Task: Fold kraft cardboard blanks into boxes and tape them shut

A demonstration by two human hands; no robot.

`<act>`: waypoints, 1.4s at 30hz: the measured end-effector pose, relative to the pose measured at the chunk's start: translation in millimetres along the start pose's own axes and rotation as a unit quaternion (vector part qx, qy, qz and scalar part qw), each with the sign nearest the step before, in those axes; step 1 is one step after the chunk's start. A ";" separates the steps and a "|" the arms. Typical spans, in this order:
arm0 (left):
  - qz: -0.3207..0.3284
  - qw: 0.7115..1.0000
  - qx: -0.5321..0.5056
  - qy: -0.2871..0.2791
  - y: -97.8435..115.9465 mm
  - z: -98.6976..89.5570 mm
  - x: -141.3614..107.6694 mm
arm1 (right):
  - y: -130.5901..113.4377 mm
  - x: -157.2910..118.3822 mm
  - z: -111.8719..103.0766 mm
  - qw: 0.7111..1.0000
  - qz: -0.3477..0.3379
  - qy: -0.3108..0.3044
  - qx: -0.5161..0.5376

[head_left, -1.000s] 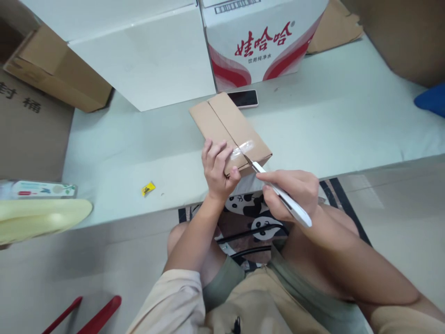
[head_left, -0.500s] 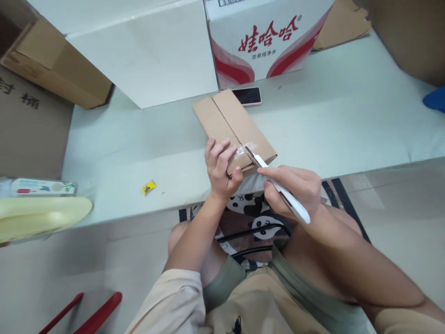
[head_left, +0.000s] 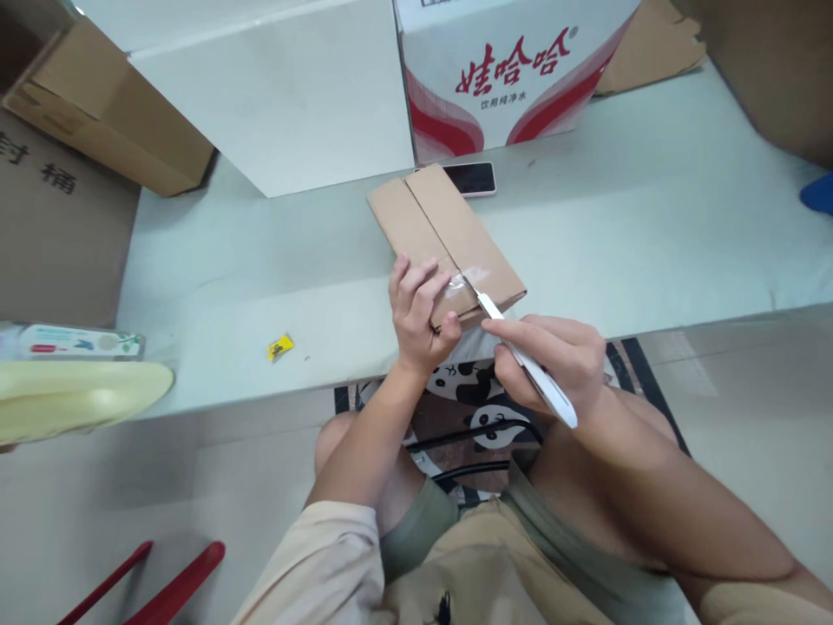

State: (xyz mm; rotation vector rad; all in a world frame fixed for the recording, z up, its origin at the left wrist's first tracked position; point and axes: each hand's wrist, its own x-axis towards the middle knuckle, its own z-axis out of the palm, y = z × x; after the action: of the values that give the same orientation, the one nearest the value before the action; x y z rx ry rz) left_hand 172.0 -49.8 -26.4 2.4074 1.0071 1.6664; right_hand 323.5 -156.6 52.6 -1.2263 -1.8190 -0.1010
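A flat brown cardboard box (head_left: 449, 226) is tilted over the table's front edge, a seam running down its top face. My left hand (head_left: 422, 312) grips its near left corner, fingers on top and thumb at the near side. Clear tape (head_left: 457, 284) crosses the seam beside my fingertips. In my right hand (head_left: 553, 356) is a white utility knife (head_left: 528, 363), its blade tip at the seam by the tape. How deep the blade sits is hidden.
Behind the box lies a phone (head_left: 477, 178), partly covered by it. A white carton (head_left: 273, 104) and a red-and-white water carton (head_left: 514, 87) stand at the back. A small yellow packet (head_left: 280, 347) lies left on the table (head_left: 651, 226). Brown boxes (head_left: 110, 104) fill the far left.
The knife's blade tip has shifted slightly down along the seam, and less of the blade shows. The whole view has moved a little; my left hand keeps its hold on the box.
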 end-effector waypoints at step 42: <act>-0.006 0.996 -0.092 0.007 -18.5 -17.4 0.6 | 72.1 -13.6 12.5 0.962 0.235 -0.014 -0.137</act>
State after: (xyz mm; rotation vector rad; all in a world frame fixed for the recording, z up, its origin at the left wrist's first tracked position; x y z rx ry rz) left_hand 148.5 -40.3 -25.8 2.2718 0.8290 1.6915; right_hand 372.4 -123.5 7.4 -1.8339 -1.5233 -0.0690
